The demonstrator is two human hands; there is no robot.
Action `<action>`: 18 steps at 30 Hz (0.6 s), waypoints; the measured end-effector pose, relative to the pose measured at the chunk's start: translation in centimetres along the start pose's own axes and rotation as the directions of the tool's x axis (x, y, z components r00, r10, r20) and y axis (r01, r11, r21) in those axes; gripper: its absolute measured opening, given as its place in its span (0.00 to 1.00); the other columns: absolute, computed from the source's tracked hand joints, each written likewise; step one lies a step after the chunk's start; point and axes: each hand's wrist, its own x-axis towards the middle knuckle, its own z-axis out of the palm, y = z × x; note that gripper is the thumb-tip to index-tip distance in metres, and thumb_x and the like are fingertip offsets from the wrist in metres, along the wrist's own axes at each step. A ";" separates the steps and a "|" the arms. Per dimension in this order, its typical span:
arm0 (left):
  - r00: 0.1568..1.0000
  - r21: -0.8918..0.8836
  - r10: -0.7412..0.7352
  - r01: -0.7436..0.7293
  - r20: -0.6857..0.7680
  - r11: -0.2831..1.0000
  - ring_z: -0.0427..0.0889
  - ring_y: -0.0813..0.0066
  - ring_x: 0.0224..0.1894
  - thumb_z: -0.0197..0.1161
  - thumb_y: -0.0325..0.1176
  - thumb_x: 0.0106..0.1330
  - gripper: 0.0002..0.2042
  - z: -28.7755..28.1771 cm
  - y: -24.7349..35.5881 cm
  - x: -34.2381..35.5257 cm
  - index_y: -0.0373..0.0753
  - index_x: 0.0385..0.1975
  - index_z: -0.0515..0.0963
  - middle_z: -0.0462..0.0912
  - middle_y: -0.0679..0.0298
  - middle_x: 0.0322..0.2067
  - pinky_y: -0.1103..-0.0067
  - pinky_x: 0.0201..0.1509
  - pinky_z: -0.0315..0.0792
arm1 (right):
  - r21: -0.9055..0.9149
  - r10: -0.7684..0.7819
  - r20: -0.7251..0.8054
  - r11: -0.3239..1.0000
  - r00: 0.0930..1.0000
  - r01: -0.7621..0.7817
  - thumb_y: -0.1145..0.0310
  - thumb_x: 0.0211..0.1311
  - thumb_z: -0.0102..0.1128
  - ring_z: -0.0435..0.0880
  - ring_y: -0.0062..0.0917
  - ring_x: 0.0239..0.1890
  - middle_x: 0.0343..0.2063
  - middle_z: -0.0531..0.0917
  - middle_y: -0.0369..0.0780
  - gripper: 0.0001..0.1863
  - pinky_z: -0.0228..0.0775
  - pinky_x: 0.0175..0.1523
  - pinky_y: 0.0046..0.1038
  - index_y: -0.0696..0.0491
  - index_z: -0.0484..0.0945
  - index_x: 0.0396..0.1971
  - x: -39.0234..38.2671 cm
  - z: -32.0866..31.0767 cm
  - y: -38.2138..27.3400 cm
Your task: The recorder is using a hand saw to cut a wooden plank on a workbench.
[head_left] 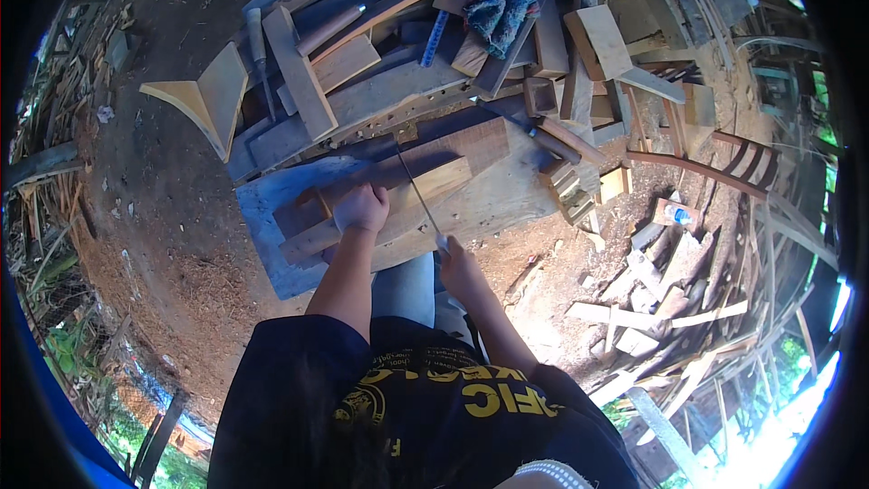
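Note:
My right hand point(463, 272) is closed round the pale handle of a handsaw point(419, 192). Its thin blade, seen nearly edge-on, lies across a piece of wood point(439, 179) and points away from me. To the left of the blade, my left hand point(362, 208) is closed on the wood and bears down on it; its fingertips are hidden. Beside that piece lies a darker brown board point(480, 140). Under both is a broad, worn plank bench point(507, 199), with a bluish left end.
Beyond the bench, a second worktop holds wooden offcuts point(303, 72), a chisel point(257, 41), a blue strip point(435, 38) and a dark rag point(502, 16). A curved wooden piece point(204, 95) leans at its left. Scrap wood point(665, 281) is heaped on the ground at right.

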 end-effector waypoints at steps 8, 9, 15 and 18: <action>0.999 0.016 0.004 -0.003 -0.045 1.000 0.84 0.55 0.32 0.46 0.47 0.62 0.19 0.4 0.1 0.1 0.40 0.27 0.80 0.83 0.54 0.28 0.63 0.38 0.77 | -0.009 -0.091 -0.062 0.996 0.994 0.090 0.68 0.65 0.45 0.78 0.57 0.37 0.30 0.78 0.61 0.14 0.70 0.40 0.51 0.58 0.67 0.47 2.0 0.6 -0.3; 1.000 0.016 0.015 -0.014 -0.025 1.000 0.84 0.56 0.32 0.45 0.47 0.62 0.19 0.4 0.2 0.1 0.40 0.27 0.80 0.84 0.55 0.28 0.63 0.38 0.77 | -0.016 -0.090 -0.058 0.996 0.994 0.090 0.68 0.65 0.45 0.78 0.57 0.37 0.30 0.78 0.61 0.14 0.70 0.40 0.51 0.58 0.67 0.47 2.3 0.4 -0.2; 1.000 0.014 -0.008 0.008 -0.004 1.000 0.84 0.56 0.33 0.46 0.48 0.62 0.19 0.2 0.0 0.1 0.41 0.29 0.80 0.84 0.55 0.29 0.63 0.38 0.77 | 0.023 0.048 0.042 0.999 0.998 -0.049 0.68 0.65 0.47 0.77 0.57 0.39 0.31 0.78 0.61 0.16 0.69 0.38 0.52 0.60 0.67 0.48 -1.8 -0.5 1.0; 1.000 0.017 -0.013 0.013 -0.022 1.000 0.84 0.56 0.33 0.46 0.48 0.62 0.19 0.4 -0.5 -0.3 0.41 0.30 0.80 0.84 0.55 0.30 0.63 0.38 0.77 | 0.017 0.049 0.006 0.999 0.999 -0.049 0.68 0.65 0.47 0.77 0.58 0.39 0.30 0.78 0.61 0.15 0.70 0.38 0.51 0.60 0.67 0.48 -2.9 -0.1 1.4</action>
